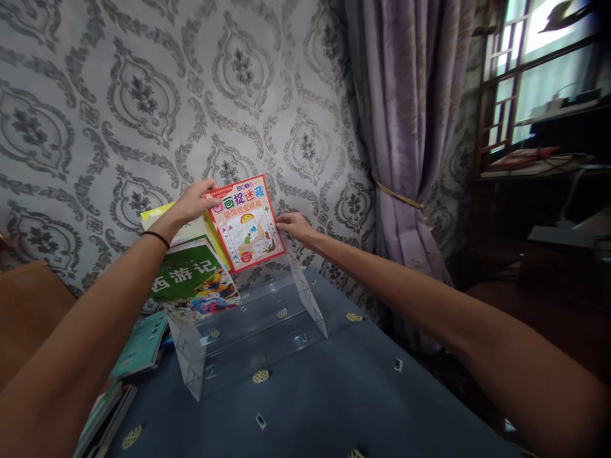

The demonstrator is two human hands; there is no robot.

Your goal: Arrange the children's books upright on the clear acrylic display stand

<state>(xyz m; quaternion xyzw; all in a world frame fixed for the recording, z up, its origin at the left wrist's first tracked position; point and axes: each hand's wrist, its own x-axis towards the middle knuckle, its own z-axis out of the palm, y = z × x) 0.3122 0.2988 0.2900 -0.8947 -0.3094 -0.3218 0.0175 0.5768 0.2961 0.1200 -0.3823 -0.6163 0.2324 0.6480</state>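
You hold a red-bordered rectangular paper book point(252, 236).
Your left fingers point(206, 185) pinch its top-left corner, right fingers point(286, 219) its right edge.

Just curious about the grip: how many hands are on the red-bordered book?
2: left hand at the upper left of the red-bordered book, right hand at its right edge.

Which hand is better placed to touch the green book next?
Probably the left hand: it is closer to the green book, though it holds the red-bordered book. The right hand grips that book's opposite edge.
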